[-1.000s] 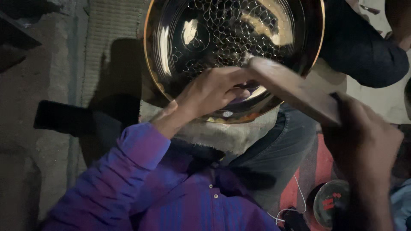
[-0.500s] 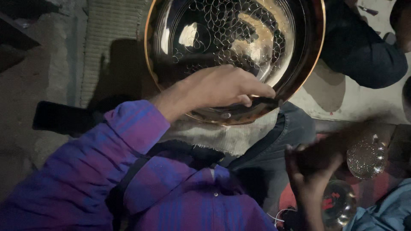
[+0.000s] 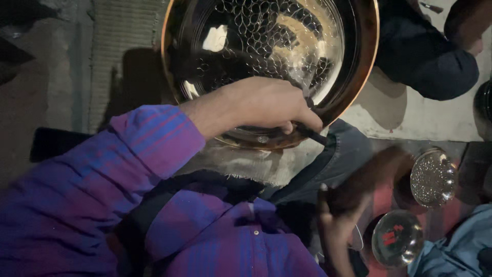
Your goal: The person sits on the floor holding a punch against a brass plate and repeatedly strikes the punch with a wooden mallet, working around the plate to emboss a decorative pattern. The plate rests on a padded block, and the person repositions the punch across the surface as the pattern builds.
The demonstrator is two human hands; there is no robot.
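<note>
A large shiny metal bowl (image 3: 353, 77) with an engraved scale pattern rests tilted on my lap, its inside facing me. My left hand (image 3: 256, 105) lies over its near rim, shut on a thin dark punch (image 3: 313, 135) whose tip pokes out to the right. My right hand (image 3: 338, 225) is low at the right and blurred by motion. It grips a wooden bat (image 3: 374, 177) that shows only as a dark smear. My purple striped sleeve fills the lower left.
A pale cloth (image 3: 246, 166) hangs under the bowl. A small hammered metal bowl (image 3: 433, 177) and a round glossy bowl (image 3: 397, 238) sit at the lower right. Another person in dark blue clothing (image 3: 425, 56) sits at the upper right.
My right hand has dropped the wooden bat from the bowl's rim down to the lower right. My left hand has stayed on the rim with the punch.
</note>
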